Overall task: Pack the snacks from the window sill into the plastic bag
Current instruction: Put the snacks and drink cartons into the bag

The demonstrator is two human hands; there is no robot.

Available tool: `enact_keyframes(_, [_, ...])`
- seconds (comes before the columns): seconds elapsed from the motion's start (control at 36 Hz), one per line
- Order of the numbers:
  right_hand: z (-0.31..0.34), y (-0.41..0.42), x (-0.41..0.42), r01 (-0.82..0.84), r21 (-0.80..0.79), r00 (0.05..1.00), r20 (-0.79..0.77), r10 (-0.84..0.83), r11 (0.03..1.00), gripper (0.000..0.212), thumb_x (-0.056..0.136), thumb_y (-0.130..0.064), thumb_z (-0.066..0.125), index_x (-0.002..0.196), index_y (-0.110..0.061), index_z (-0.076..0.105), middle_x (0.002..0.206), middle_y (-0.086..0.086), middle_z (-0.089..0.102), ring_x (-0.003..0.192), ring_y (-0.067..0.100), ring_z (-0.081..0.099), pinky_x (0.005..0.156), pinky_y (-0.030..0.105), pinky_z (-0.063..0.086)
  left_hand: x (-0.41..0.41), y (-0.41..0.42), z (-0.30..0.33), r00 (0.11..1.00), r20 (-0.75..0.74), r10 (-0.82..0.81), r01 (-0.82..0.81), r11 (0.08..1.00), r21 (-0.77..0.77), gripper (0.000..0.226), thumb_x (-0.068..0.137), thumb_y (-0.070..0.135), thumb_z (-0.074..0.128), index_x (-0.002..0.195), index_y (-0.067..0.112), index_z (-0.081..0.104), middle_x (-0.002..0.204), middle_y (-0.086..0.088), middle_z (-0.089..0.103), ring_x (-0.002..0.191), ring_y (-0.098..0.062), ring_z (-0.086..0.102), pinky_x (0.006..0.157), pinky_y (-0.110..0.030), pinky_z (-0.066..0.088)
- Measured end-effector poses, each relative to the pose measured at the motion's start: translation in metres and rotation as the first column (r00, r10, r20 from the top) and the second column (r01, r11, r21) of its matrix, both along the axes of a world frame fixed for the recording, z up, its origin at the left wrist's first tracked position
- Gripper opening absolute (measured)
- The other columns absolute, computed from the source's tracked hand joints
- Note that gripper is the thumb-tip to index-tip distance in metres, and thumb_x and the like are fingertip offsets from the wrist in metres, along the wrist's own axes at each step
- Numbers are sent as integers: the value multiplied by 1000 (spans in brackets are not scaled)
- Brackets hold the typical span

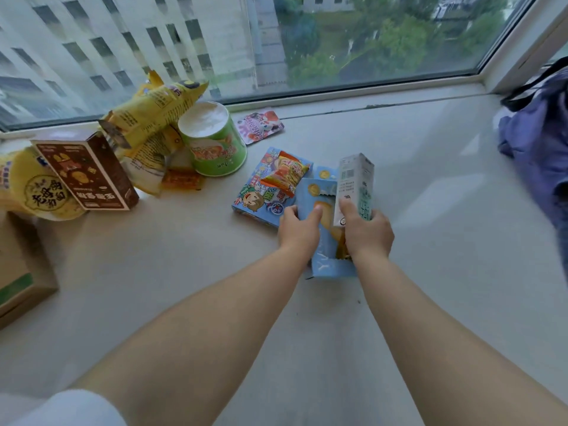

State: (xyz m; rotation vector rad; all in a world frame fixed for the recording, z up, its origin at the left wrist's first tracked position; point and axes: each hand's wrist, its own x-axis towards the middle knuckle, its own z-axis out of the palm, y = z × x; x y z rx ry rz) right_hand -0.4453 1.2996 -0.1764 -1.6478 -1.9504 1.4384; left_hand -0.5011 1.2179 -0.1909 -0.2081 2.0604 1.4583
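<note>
Both hands grip: right hand boxy carton, left hand glossy packet

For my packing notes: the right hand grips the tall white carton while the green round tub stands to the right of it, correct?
Not quite: the head view shows the green round tub left of the tall white carton, which the right hand does grip.

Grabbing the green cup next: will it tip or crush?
The green cup looks rigid and wide, so tipping seems unlikely. Its foil lid may dent under pressure. A yellow bag leans against it and will probably slump once the cup moves.
</note>
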Motion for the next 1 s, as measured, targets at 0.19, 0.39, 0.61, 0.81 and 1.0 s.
enact_keyframes(0.19, [16,-2,3,16,-33,997,-78,-19,999,46,82,-46,64,111,-12,60,111,6,62,96,20,58,78,27,44,-15,-2,27,992,-127,-14,23,997,71,31,87,33,65,109,19,48,101,-1,60,93,-22,62,79,-34,52])
enact_keyframes(0.39, [20,19,-11,20,-14,999,-34,-20,1000,49,84,-46,62,113,-6,57,108,9,58,88,21,49,71,26,37,-66,6,54,946,-324,33,-78,989,-127,35,90,35,58,117,14,51,97,2,56,87,-21,56,74,-29,43])
enact_keyframes(0.61, [6,22,-26,59,-77,995,-76,-65,995,51,81,-44,64,114,-7,53,113,8,57,98,24,54,76,28,41,-63,25,63,693,-650,-312,-21,893,-450,39,93,32,51,127,15,38,127,-5,48,106,-31,55,71,-38,36])
enact_keyframes(0.81, [-16,29,-22,195,-96,980,-11,-196,976,62,79,-53,61,113,-1,54,116,16,57,103,33,57,77,34,45,-29,48,29,571,-432,-698,382,692,-613,57,90,39,53,137,19,30,139,-8,40,126,-32,42,94,-48,44])
enact_keyframes(1.0, [-22,37,-21,384,-147,916,-68,-396,912,65,83,-46,61,122,6,52,126,17,53,110,34,56,87,36,46,-43,51,12,700,-126,-703,443,566,-695,63,95,61,19,148,29,18,156,-8,15,140,-41,13,106,-62,23])
